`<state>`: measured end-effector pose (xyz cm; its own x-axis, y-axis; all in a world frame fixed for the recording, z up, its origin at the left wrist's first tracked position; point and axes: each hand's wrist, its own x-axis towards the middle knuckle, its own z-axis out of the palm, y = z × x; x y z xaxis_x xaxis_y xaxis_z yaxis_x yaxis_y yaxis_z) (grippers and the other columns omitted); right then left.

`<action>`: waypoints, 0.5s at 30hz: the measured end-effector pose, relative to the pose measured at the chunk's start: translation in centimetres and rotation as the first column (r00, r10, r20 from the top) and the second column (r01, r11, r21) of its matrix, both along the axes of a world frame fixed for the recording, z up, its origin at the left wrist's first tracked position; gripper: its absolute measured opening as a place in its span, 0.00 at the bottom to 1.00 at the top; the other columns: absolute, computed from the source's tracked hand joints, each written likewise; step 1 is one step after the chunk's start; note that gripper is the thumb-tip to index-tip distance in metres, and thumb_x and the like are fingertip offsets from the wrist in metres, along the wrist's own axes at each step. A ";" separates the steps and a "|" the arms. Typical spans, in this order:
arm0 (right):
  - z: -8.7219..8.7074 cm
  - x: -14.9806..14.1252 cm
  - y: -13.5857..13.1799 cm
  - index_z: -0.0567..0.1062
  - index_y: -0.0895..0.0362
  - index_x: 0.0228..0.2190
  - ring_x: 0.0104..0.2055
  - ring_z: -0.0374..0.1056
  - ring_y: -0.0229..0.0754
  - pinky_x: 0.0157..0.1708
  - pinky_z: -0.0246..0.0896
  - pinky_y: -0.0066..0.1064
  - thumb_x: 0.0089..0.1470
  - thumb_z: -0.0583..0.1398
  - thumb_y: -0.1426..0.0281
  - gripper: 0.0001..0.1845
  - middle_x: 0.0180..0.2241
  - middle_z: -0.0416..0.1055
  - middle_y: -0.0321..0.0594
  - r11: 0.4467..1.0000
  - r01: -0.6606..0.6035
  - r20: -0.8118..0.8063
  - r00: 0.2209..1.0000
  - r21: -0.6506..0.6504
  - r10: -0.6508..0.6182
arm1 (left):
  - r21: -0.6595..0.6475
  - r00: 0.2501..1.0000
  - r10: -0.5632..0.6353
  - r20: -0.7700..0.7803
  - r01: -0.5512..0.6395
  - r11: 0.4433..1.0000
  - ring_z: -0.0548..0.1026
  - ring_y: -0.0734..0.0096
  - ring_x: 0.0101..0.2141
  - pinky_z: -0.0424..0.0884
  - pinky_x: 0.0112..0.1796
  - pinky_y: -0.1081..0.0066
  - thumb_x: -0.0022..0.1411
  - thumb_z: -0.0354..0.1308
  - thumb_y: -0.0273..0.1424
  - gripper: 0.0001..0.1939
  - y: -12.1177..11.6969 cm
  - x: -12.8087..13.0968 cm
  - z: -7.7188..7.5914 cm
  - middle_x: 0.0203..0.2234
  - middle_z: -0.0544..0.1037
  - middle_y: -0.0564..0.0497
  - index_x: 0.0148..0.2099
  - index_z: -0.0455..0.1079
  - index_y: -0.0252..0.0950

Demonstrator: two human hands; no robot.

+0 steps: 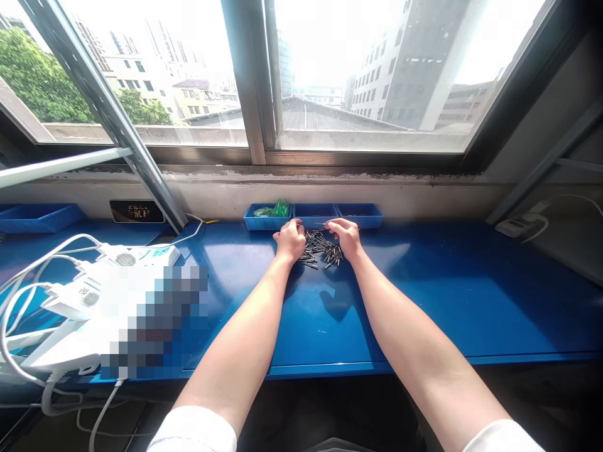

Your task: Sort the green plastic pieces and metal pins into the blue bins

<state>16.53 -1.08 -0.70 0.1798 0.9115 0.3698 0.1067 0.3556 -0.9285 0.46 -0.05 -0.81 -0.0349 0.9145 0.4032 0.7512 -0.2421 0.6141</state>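
Note:
A heap of small dark metal pins (321, 247) lies on the blue bench top (424, 295) just in front of a row of blue trays. My left hand (291, 240) rests at the left edge of the heap, fingers curled inward into a loose fist. My right hand (345, 235) sits at the heap's right edge, fingers pinched together on one thin pin that points left toward the trays. What the left fingers hold, if anything, is hidden.
Three joined blue trays (315, 215) stand against the wall under the window; the left one holds green parts (274, 209). White power strips and cables (70, 295) crowd the left of the bench. Another blue tray (38, 216) sits far left, a white socket block (521, 223) far right.

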 end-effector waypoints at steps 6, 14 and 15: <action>-0.7 0.9 1.1 0.78 0.58 0.31 0.37 0.70 0.43 0.39 0.64 0.34 0.42 0.60 0.63 0.15 0.32 0.76 0.41 0.981 0.191 -0.003 0.981 -0.039 -0.192 | -0.032 0.999 0.011 -0.039 -0.013 0.999 0.69 0.58 0.50 0.59 0.49 0.58 0.62 0.45 0.33 0.15 0.2 -0.2 -0.2 0.47 0.74 0.47 0.47 0.68 0.40; -0.7 2.0 1.8 0.75 0.60 0.43 0.36 0.68 0.42 0.47 0.62 0.39 0.41 0.60 0.65 0.24 0.45 0.72 0.46 0.893 0.450 0.194 0.878 -0.027 -0.437 | -0.069 0.994 0.007 -0.112 -0.014 0.997 0.69 0.57 0.49 0.60 0.48 0.57 0.59 0.48 0.32 0.14 0.4 -0.3 -0.6 0.44 0.74 0.46 0.44 0.72 0.42; -0.7 2.0 1.9 0.74 0.60 0.44 0.37 0.68 0.43 0.47 0.62 0.39 0.41 0.61 0.64 0.26 0.46 0.71 0.47 0.891 0.453 0.206 0.874 -0.022 -0.440 | -0.076 0.993 0.003 -0.120 -0.012 0.997 0.69 0.57 0.48 0.60 0.48 0.57 0.59 0.48 0.33 0.14 0.4 -0.3 -0.6 0.44 0.74 0.46 0.43 0.72 0.42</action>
